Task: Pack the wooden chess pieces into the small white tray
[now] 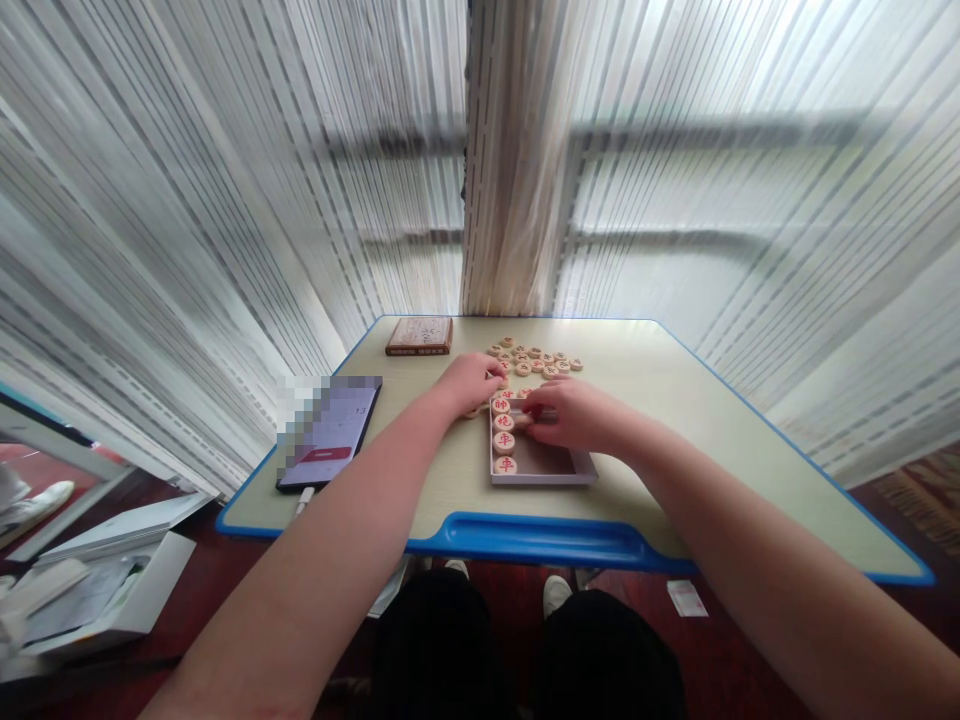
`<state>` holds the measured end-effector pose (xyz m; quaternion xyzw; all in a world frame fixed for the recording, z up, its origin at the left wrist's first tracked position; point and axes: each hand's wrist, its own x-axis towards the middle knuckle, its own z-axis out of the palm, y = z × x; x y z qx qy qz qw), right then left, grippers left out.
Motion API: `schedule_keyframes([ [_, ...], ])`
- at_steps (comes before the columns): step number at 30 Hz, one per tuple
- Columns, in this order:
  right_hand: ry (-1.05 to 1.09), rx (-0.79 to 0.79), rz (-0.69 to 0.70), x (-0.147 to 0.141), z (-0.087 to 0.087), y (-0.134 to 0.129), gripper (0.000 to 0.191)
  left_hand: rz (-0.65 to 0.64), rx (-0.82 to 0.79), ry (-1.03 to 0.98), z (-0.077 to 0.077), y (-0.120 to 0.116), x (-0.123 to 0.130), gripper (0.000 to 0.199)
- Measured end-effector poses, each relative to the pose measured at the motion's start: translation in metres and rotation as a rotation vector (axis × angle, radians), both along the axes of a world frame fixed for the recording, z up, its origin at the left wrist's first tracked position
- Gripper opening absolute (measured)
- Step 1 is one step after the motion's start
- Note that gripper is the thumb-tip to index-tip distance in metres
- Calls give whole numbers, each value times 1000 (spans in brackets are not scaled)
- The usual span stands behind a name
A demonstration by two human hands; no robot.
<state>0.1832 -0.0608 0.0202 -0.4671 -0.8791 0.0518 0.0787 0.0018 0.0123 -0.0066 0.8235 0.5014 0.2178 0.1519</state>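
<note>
A shallow box with a pale rim lies on the table, and a column of round wooden xiangqi pieces with red characters lines its left side. My left hand is at the box's far left corner, fingers curled down by the pieces there; what they pinch, if anything, is hidden. Over the box's right side reaches my right hand, its fingers closed around a xiangqi piece that is partly covered. Beyond both hands, several loose xiangqi pieces lie scattered on the tabletop.
The pale table has a blue edge and a blue front groove. A brown printed box sits at the back left. Closer on the left lies a tablet with a white cable plugged in. An open white box stands below, left.
</note>
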Motion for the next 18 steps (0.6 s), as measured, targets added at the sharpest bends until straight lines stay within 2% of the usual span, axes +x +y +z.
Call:
schedule_keyframes([
  [4,4,-16,-4,0,2,0,14,-7,-6,-5,2,-1,-1,22],
  [10,37,-130,29,3,4,1,22,-10,-6,10,2,-2,-1,21],
  [18,11,-113,9,4,19,-10,24,-24,0,21,4,-2,-2,23],
])
